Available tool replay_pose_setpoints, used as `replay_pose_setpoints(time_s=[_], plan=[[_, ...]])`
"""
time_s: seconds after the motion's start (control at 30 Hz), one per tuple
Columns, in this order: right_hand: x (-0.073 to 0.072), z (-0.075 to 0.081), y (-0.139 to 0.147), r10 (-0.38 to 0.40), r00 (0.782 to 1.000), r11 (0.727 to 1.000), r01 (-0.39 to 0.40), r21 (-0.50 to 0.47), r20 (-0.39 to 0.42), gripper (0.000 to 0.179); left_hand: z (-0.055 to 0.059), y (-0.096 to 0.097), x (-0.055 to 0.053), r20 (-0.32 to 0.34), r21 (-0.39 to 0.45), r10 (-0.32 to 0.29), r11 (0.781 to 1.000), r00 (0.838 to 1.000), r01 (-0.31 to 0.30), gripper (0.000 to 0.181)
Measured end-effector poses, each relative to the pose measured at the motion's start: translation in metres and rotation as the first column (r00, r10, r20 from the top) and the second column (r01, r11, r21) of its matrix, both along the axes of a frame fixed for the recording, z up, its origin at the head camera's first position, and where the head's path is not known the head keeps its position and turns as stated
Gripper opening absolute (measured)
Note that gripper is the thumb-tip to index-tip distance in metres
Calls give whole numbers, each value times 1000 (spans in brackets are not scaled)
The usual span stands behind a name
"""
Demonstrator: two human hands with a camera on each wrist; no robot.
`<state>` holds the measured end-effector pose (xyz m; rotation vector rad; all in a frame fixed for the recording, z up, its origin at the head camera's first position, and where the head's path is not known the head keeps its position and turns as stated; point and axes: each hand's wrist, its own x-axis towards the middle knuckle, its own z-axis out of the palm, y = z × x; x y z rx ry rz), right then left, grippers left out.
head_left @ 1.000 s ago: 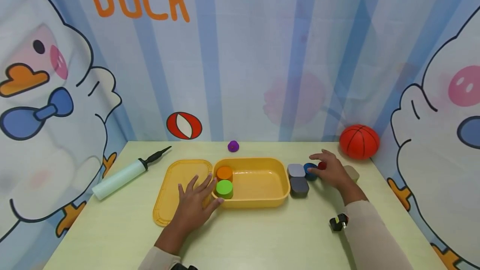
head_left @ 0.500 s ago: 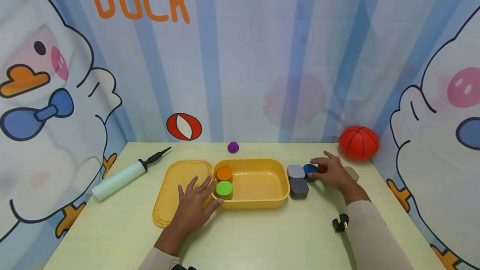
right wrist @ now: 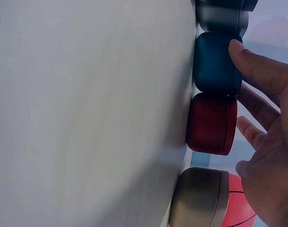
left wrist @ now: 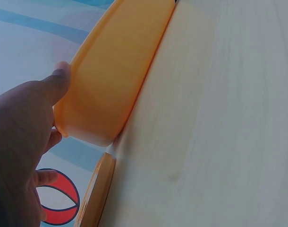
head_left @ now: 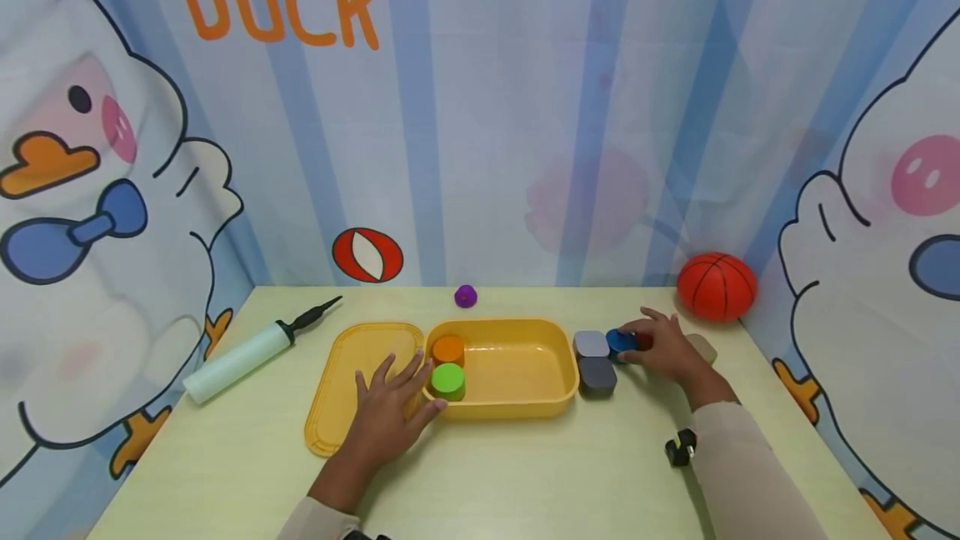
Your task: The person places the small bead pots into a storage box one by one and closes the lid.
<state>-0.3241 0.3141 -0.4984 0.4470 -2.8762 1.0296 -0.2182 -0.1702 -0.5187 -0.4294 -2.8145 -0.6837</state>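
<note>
My right hand (head_left: 663,346) pinches a small blue lidded tin (head_left: 619,343), thumb on its near side and fingers behind. In the right wrist view the thumb lies against the blue tin (right wrist: 217,64), which stands on the table. A red tin (right wrist: 211,124) sits beside it, partly covered by the hand in the head view. My left hand (head_left: 390,415) rests with spread fingers at the left end of a yellow box (head_left: 510,411), thumb touching its rim. Inside that box are an orange tin (head_left: 448,350) and a green tin (head_left: 447,382).
Left of the box lies its yellow lid (head_left: 330,407), partly under the left hand. A light grey tin (head_left: 591,343) and a dark grey tin (head_left: 597,377) adjoin the box's right. Around are a beige tin (head_left: 702,348), red ball (head_left: 717,287), purple object (head_left: 466,297) and hand pump (head_left: 247,358).
The right hand's thumb and fingers have closed in on the blue tin, the index finger coming down to its far side. The left hand has stayed at the box.
</note>
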Motion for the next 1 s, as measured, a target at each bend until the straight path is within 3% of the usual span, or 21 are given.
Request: replay_pose_setpoints(time_s=[0.17,0.67,1.0], plan=[[2,2,0,0,1000,1000,0,-14,-7,42,0,0,1,-8,3,-3,1000,1000,3,71],[16,22,-3,-36,986,996,22,-87,-161,44,2,0,0,19,-7,4,1000,1000,-4,72],[27,38,-26,-21,982,994,0,-109,-186,48,1,1,0,19,-7,4,1000,1000,-4,72]])
